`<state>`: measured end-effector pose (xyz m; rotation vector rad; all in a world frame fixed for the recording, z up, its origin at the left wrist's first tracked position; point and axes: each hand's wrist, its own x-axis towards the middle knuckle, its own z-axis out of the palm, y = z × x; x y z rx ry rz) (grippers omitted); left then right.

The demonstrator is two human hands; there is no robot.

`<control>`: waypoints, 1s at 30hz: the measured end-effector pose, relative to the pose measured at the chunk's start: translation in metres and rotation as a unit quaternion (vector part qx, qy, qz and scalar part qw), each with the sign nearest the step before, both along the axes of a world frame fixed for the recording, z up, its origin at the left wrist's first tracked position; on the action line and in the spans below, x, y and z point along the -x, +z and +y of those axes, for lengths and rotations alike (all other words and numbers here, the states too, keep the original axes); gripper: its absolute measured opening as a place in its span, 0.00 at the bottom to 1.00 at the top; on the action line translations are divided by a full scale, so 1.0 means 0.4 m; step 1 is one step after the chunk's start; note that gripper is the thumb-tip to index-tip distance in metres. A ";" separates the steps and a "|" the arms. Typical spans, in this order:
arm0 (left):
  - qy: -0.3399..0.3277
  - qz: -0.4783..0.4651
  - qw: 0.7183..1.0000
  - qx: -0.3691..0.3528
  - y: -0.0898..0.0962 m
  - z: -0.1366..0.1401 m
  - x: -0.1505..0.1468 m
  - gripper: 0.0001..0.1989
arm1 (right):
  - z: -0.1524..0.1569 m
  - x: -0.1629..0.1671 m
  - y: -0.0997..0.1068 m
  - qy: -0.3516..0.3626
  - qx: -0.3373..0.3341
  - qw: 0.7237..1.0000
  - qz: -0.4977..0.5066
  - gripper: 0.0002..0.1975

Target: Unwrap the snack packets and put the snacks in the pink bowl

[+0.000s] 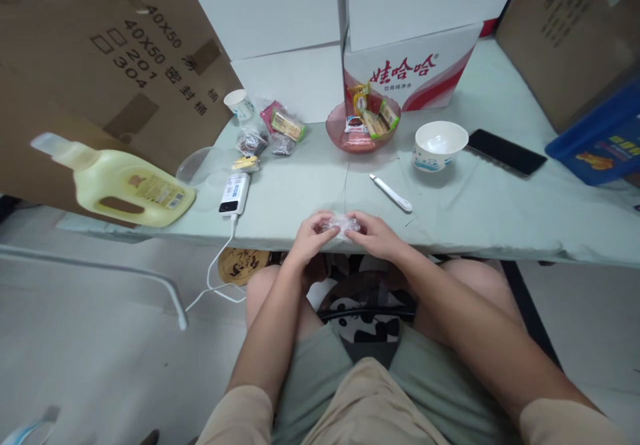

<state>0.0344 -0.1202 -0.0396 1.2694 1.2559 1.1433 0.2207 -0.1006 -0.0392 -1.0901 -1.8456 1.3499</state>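
At the front edge of the table, my left hand point(315, 235) and my right hand point(371, 233) are closed on a crumpled clear plastic packet point(343, 226) from both sides. My thumbs press near its middle, and what it contains is too blurred to tell. Beyond my right hand lies a slim white box cutter point(391, 193), set at a slant. A white power bank point(234, 195) with a cable plugged in is to the left of my left hand. Farther back stands a pink see-through bowl point(336, 131) holding several wrapped snacks point(373, 123).
Right of the bowl are a white paper bowl point(425, 155) and a black phone point(507, 151). At left stand a yellow bottle point(150, 198), a paper cup point(240, 106) and several small packets point(287, 126). Cartons point(300, 85) line the back; a blue package point(600, 141) is far right.
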 end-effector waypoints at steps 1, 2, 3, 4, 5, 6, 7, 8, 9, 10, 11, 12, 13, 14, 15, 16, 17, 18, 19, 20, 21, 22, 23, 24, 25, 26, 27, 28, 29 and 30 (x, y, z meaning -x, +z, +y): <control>0.004 -0.016 1.000 0.007 -0.001 0.002 0.003 0.15 | 0.006 -0.006 0.004 -0.033 0.012 0.999 0.010 0.19; 0.009 -0.031 0.999 0.014 -0.001 0.003 0.006 0.17 | 0.012 -0.015 0.010 -0.075 0.029 0.997 0.020 0.23; 0.018 -0.040 0.999 0.019 -0.002 0.004 0.009 0.18 | 0.020 -0.027 0.018 -0.118 0.047 0.991 0.031 0.26; 0.028 -0.042 0.998 0.022 -0.002 0.004 0.012 0.18 | 0.028 -0.042 0.028 -0.159 0.061 0.985 0.041 0.27; 0.037 -0.038 0.998 0.025 -0.002 0.004 0.014 0.17 | 0.038 -0.058 0.038 -0.194 0.067 0.978 0.048 0.27; 0.041 -0.032 0.998 0.028 -0.002 0.003 0.016 0.16 | 0.048 -0.076 0.049 -0.223 0.061 0.971 0.052 0.24; 0.042 -0.026 0.998 0.030 -0.002 0.003 0.018 0.15 | 0.059 -0.095 0.059 -0.250 0.045 0.966 0.050 0.22; 0.041 -0.020 0.998 0.032 -0.001 0.002 0.019 0.15 | 0.071 -0.113 0.068 -0.276 0.021 0.960 0.041 0.19; 0.039 -0.016 0.999 0.034 0.000 0.001 0.021 0.14 | 0.083 -0.131 0.076 -0.306 -0.009 0.952 0.024 0.17; 0.036 -0.014 0.999 0.037 0.000 0.001 0.022 0.14 | 0.094 -0.146 0.082 -0.337 -0.036 0.941 0.003 0.16; 0.033 -0.012 0.999 0.040 0.001 0.000 0.023 0.14 | 0.104 -0.159 0.087 -0.365 -0.055 0.929 -0.014 0.15; 0.031 -0.012 0.999 0.043 0.002 0.001 0.025 0.14 | 0.113 -0.170 0.091 -0.383 -0.064 0.921 -0.021 0.15; 0.027 -0.014 0.998 0.046 0.004 0.002 0.026 0.13 | 0.120 -0.179 0.096 -0.388 -0.066 0.919 -0.020 0.16; 0.024 -0.016 0.998 0.048 0.005 0.003 0.028 0.13 | 0.126 -0.187 0.101 -0.382 -0.066 0.922 -0.016 0.18; 0.020 -0.018 0.998 0.048 0.006 0.005 0.029 0.13 | 0.132 -0.196 0.108 -0.370 -0.068 0.926 -0.019 0.20; 0.018 -0.019 0.999 0.047 0.008 0.007 0.030 0.13 | 0.140 -0.207 0.117 -0.361 -0.078 0.929 -0.035 0.21; 0.017 -0.020 0.999 0.045 0.009 0.009 0.031 0.12 | 0.151 -0.220 0.128 -0.358 -0.098 0.926 -0.068 0.20; 0.017 -0.020 0.999 0.043 0.010 0.011 0.032 0.12 | 0.165 -0.236 0.140 -0.361 -0.126 0.917 -0.114 0.18; 0.018 -0.018 0.999 0.041 0.011 0.013 0.031 0.12 | 0.182 -0.254 0.153 -0.369 -0.156 0.901 -0.166 0.16; 0.020 -0.017 0.999 0.041 0.011 0.014 0.031 0.11 | 0.204 -0.274 0.166 -0.377 -0.184 0.882 -0.216 0.13; 0.021 -0.014 0.999 0.041 0.012 0.015 0.029 0.11 | 0.227 -0.294 0.177 -0.378 -0.208 0.864 -0.261 0.10; 0.022 -0.012 0.999 0.041 0.011 0.015 0.028 0.11 | 0.251 -0.313 0.185 -0.375 -0.223 0.847 -0.302 0.09; 0.023 -0.010 0.999 0.041 0.011 0.015 0.027 0.11 | 0.274 -0.329 0.190 -0.368 -0.231 0.835 -0.338 0.09; 0.022 -0.008 0.999 0.041 0.010 0.014 0.025 0.10 | 0.295 -0.341 0.191 -0.352 -0.232 0.828 -0.369 0.11; 0.021 -0.006 0.999 0.041 0.009 0.014 0.025 0.11 | 0.313 -0.349 0.189 -0.326 -0.223 0.828 -0.397 0.13; 0.019 -0.005 0.999 0.042 0.007 0.014 0.025 0.11 | 0.327 -0.354 0.183 -0.291 -0.210 0.832 -0.423 0.15; 0.018 -0.003 0.999 0.042 0.005 0.014 0.025 0.11 | 0.338 -0.354 0.174 -0.253 -0.197 0.836 -0.446 0.16; 0.018 -0.002 0.999 0.043 0.003 0.014 0.026 0.12 | 0.346 -0.352 0.163 -0.221 -0.185 0.836 -0.466 0.17; 0.018 -0.001 0.999 0.042 0.001 0.015 0.027 0.12 | 0.352 -0.349 0.151 -0.198 -0.178 0.834 -0.483 0.17; 0.019 0.001 0.999 0.042 0.000 0.015 0.027 0.12 | 0.357 -0.345 0.138 -0.186 -0.175 0.829 -0.497 0.18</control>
